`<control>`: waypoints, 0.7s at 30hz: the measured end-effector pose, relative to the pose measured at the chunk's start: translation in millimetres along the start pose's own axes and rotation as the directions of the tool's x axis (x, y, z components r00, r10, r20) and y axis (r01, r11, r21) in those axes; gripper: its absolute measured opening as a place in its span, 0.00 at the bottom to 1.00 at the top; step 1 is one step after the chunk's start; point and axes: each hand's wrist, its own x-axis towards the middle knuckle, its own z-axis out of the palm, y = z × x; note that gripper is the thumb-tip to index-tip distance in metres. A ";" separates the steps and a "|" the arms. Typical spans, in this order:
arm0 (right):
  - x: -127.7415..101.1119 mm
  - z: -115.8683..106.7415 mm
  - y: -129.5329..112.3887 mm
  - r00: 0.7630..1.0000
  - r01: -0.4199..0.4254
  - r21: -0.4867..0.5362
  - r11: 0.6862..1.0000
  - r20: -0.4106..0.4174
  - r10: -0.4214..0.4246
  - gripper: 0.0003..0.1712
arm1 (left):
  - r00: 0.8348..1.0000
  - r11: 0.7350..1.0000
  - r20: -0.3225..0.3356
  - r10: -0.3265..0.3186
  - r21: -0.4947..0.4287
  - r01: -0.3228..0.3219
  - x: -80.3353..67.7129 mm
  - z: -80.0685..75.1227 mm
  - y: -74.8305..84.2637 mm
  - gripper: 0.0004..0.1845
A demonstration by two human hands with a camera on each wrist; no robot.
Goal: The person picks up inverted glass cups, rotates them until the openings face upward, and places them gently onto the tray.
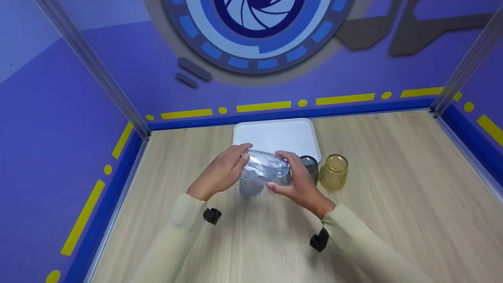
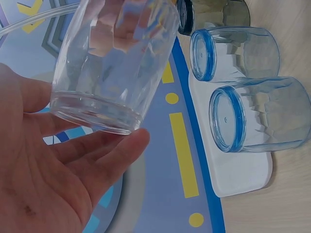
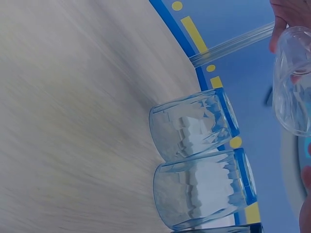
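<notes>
A clear drinking glass [image 2: 112,63] is held tilted on its side above the table, between both hands. My left hand [image 1: 222,171] grips its thick base end, fingers and thumb spread around it in the left wrist view. At the other end, my right hand [image 1: 300,182] curves its thumb and fingers about the glass; only parts of that hand show in the right wrist view. Directly under the held glass stand two bluish clear glasses, one [image 2: 260,116] beside the other [image 2: 248,53], both upside down and partly covered in the head view.
Behind the hands lies a white tray [image 1: 275,135] near the back wall. A dark glass [image 1: 309,165], partly hidden by the right hand, and an amber glass [image 1: 334,175] stand upside down to the right. Blue printed panels [image 1: 118,51] enclose the wooden table [image 1: 393,177].
</notes>
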 end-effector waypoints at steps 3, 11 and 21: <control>0.3 -1.4 -0.5 1.000 0.001 0.010 1.000 0.001 -0.001 0.45 | 1.000 1.000 0.004 0.011 -0.004 -0.011 0.2 0.5 -1.1 0.25; 1.4 -3.7 -1.1 1.000 -0.023 0.058 0.998 0.003 0.023 0.41 | 0.999 0.999 0.025 0.045 -0.025 -0.045 1.0 0.2 -2.5 0.21; 1.5 -3.9 -0.5 1.000 -0.005 0.065 0.998 -0.017 0.006 0.40 | 0.996 0.997 0.041 0.075 -0.015 -0.074 0.0 1.9 -4.4 0.21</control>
